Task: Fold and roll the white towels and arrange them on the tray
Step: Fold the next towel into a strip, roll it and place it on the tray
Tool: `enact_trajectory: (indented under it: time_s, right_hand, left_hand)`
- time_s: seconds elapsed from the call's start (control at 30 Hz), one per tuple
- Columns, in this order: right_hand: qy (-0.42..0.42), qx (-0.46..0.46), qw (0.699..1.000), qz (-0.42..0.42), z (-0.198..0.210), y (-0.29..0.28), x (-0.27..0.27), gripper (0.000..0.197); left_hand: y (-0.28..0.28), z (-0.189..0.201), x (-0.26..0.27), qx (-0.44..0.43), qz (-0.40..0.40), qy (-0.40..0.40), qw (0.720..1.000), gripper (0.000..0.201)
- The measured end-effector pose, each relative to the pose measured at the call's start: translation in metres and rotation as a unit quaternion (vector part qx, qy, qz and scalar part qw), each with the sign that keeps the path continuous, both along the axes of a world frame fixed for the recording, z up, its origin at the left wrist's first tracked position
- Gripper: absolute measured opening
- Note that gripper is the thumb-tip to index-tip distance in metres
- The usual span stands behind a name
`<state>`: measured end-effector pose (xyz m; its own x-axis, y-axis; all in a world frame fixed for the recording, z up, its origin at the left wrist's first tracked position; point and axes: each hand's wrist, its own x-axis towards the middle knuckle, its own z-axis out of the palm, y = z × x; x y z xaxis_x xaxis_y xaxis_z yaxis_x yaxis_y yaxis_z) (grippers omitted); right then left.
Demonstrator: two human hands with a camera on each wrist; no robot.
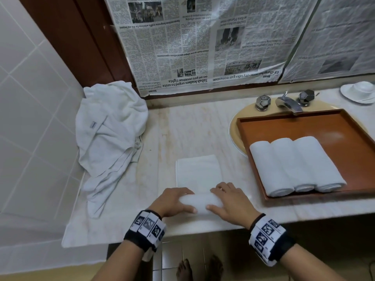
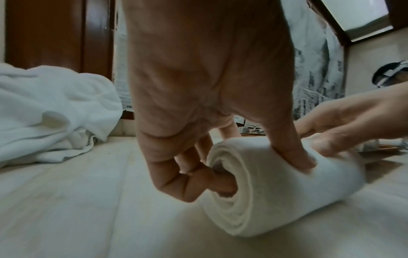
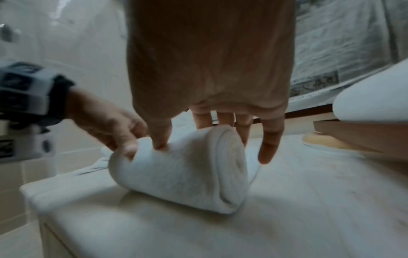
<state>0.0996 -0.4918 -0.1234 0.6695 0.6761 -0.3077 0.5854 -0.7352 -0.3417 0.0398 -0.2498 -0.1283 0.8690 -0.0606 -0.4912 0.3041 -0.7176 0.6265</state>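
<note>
A white towel lies on the marble counter (image 1: 182, 128) near its front edge, its near part rolled into a cylinder (image 1: 199, 201) and its flat part (image 1: 197, 171) stretching away. My left hand (image 1: 189, 200) grips the roll's left end (image 2: 253, 200), thumb pressed on top and fingers (image 2: 220, 186) curled at the open end. My right hand (image 1: 213, 197) rests on the right half, fingers (image 3: 269, 143) straight and spread over the roll (image 3: 176, 174), thumb pressing its near side. Three rolled towels (image 1: 296, 165) lie side by side on the brown tray (image 1: 284, 126).
A heap of loose white towels (image 1: 111, 128) fills the counter's left end against the tiled wall. The tray sits over the sink, below the faucet (image 1: 288, 102). A white dish (image 1: 359, 92) stands at the back right. Newspaper (image 1: 203, 41) covers the wall behind.
</note>
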Motion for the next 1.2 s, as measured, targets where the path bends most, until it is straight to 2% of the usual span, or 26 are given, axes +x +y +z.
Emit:
enact_trajectory:
  time_s: [0.07,0.13,0.23,0.33,0.4,0.47,0.57,0.63,0.73,0.87,0.97,1.07,1.1,1.13,1.2]
  right_hand:
    - [-0.015,-0.002,1.0,0.001,-0.003,0.002,-0.008,0.074]
    - [0.036,0.021,0.999,-0.022,-0.005,0.004,-0.005,0.073]
    - [0.138,0.056,0.988,-0.044,-0.002,0.008,0.019,0.06]
    - [0.237,0.052,0.968,-0.059,0.0,0.009,0.04,0.044]
    - [0.253,0.04,0.964,-0.064,-0.002,0.011,0.044,0.047]
    - [0.191,0.037,0.979,-0.066,-0.005,0.012,0.036,0.054]
    - [-0.011,0.079,0.995,-0.054,-0.013,0.006,0.009,0.064]
    - [-0.059,0.077,0.995,-0.019,-0.015,0.003,0.001,0.075]
    - [-0.028,0.051,0.998,-0.01,-0.017,0.005,0.006,0.077]
    - [0.091,0.077,0.991,-0.059,-0.008,0.012,0.027,0.069]
    - [0.194,0.057,0.978,-0.054,0.007,0.012,0.041,0.062]
    - [0.237,0.06,0.968,-0.058,0.007,0.003,0.038,0.063]
    - [0.22,0.074,0.97,-0.072,0.004,-0.002,0.031,0.069]
    - [0.168,0.084,0.979,-0.079,0.0,-0.006,0.023,0.077]
    - [-0.002,0.082,0.996,-0.043,-0.011,-0.013,0.004,0.082]
  left_hand:
    - [0.003,-0.001,0.005,-0.025,0.016,0.031,0.999,0.059]
    - [0.003,-0.005,0.004,-0.047,0.046,0.035,0.997,0.062]
    - [-0.007,-0.01,-0.01,-0.054,0.098,-0.039,0.993,0.076]
    - [-0.02,-0.018,-0.027,0.008,0.075,-0.132,0.988,0.08]
    - [-0.021,-0.021,-0.031,0.059,0.062,-0.131,0.988,0.077]
    - [-0.016,-0.017,-0.025,0.064,0.064,-0.09,0.992,0.075]
    - [-0.008,-0.005,-0.009,0.005,0.071,-0.037,0.997,0.065]
    - [-0.004,-0.005,-0.003,-0.038,0.1,-0.02,0.994,0.058]
    - [-0.005,-0.009,-0.004,-0.037,0.132,-0.017,0.99,0.065]
    - [-0.023,-0.01,-0.021,0.09,0.123,-0.074,0.985,0.089]
    - [-0.034,-0.015,-0.034,0.144,0.092,-0.099,0.98,0.083]
    - [-0.026,-0.014,-0.032,0.101,0.088,-0.06,0.989,0.077]
    - [-0.021,-0.013,-0.027,0.077,0.08,-0.036,0.993,0.077]
    - [-0.017,-0.009,-0.023,0.056,0.069,-0.009,0.996,0.077]
    - [-0.007,-0.01,-0.014,0.032,0.056,0.028,0.997,0.079]
